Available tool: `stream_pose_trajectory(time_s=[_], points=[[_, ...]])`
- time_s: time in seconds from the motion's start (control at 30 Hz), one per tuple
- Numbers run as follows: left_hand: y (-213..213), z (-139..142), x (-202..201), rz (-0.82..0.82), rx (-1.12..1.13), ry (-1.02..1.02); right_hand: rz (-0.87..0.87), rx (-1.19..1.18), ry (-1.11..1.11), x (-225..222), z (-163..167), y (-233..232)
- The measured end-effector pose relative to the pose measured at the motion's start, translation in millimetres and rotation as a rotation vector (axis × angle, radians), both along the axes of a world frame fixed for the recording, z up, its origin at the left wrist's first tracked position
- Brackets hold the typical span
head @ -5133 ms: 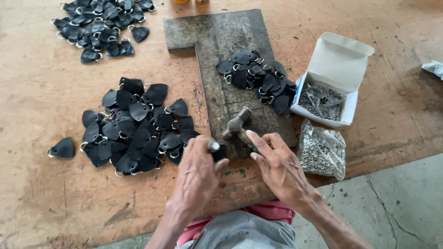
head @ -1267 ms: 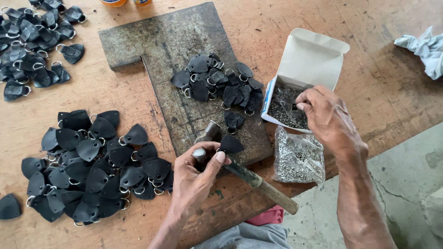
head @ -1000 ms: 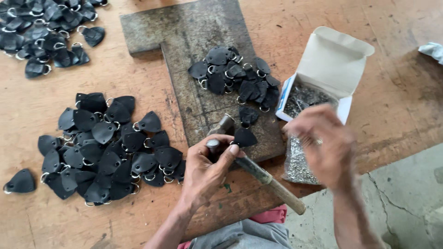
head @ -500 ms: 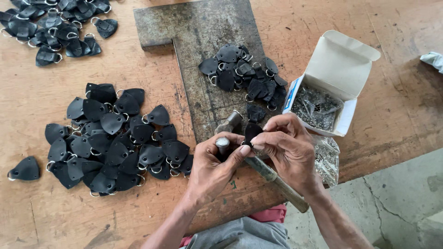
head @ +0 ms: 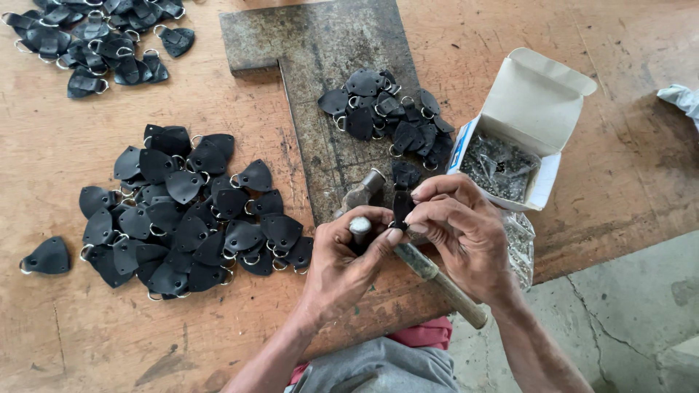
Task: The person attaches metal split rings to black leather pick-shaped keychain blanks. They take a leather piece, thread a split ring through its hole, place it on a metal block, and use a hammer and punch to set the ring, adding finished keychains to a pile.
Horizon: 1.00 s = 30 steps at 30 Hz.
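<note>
My left hand point(head: 342, 266) grips a short metal punch point(head: 360, 226) upright at the near edge of the dark metal plate point(head: 320, 87). My right hand point(head: 459, 233) pinches a small black leather tab point(head: 401, 206) right beside the punch tip. A hammer lies under both hands, its head point(head: 362, 195) on the plate and its wooden handle point(head: 444, 285) running toward me past the table edge. One loose tab point(head: 405, 173) lies just beyond my fingers.
A large heap of black leather tabs with rings point(head: 186, 215) lies left of the plate, a smaller heap point(head: 386, 113) on the plate, another point(head: 102, 36) at the far left. An open white box of small metal rivets point(head: 510, 156) and a clear bag point(head: 520, 244) sit right. Wooden table point(head: 626, 145).
My right hand came back from the rivet box to the punch and now pinches a leather tab beside it. My left hand stayed on the punch; the hammer lies where it was.
</note>
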<state>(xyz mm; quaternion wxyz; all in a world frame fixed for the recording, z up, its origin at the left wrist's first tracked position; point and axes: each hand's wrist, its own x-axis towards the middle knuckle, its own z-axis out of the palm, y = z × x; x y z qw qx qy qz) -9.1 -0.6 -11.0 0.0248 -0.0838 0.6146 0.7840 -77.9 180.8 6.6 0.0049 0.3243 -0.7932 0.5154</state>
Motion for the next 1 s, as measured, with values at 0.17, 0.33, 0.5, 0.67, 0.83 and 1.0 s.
stream_pose_trajectory(time_s=[0.17, 0.33, 0.5, 0.67, 0.83, 1.0], points=[[-0.2, 1.6, 0.7, 0.005, -0.065, 0.056, 0.030, 0.004, 0.051, -3.2, -3.4, 0.6], [-3.4, 4.9, -0.5, 0.003, -0.167, 0.130, 0.002, 0.023, 0.089, -3.1, -2.0, -2.5], [-5.9, 11.3, 0.1, 0.046, -0.321, 0.332, 0.004, -0.033, -0.125, 0.0, 0.0, -4.3], [-9.8, 10.0, 9.1, 0.017, -0.440, 0.222, 0.032, -0.034, -0.325, 9.9, -1.0, -1.9], [-19.4, -3.8, 34.8, 0.112, -0.407, 0.103, -0.030, 0.598, -0.194, 18.9, -5.6, -6.8], [-30.3, -22.8, 39.7, 0.273, -0.213, -0.022, -0.031, 0.745, -0.141, 17.5, -9.1, -16.6]])
